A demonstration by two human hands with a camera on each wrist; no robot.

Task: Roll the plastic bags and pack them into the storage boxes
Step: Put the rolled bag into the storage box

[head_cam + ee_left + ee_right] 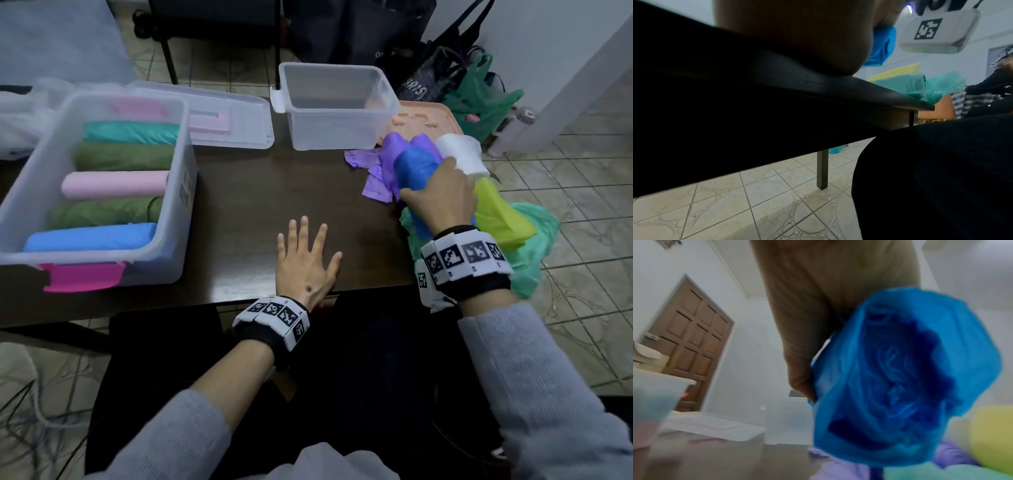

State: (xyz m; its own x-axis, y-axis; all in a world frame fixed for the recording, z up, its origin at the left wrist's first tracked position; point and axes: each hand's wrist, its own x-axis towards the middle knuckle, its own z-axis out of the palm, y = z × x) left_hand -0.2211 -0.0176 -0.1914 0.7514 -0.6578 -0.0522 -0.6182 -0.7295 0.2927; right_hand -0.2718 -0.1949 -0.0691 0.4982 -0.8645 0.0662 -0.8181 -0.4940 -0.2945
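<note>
My left hand lies flat on the dark table close to its near edge, fingers straight and spread, holding nothing; the left wrist view shows only the heel of the palm pressed on the table's edge. My right hand is curled round a blue plastic bag, gripping it from above so that the bunched top stands up past my knuckles; in the right wrist view the blue plastic fills the space beside my palm, folds swirled inward, though that picture is blurred. Around this grip sits the heap of loose bags at the right end of the table: a purple bag spread to the left of the blue one, a white bag just behind my hand, a yellow bag to its right, and a green bag underneath, hanging over the table's corner. Behind the heap lies a peach-coloured tray. An empty clear storage box stands at the far side of the table, just left of the tray. At the left stands a larger storage box with a pink latch, holding rolled bags in a row: teal, green, pink, green, and blue nearest me. Its clear lid lies flat between the two boxes.
</note>
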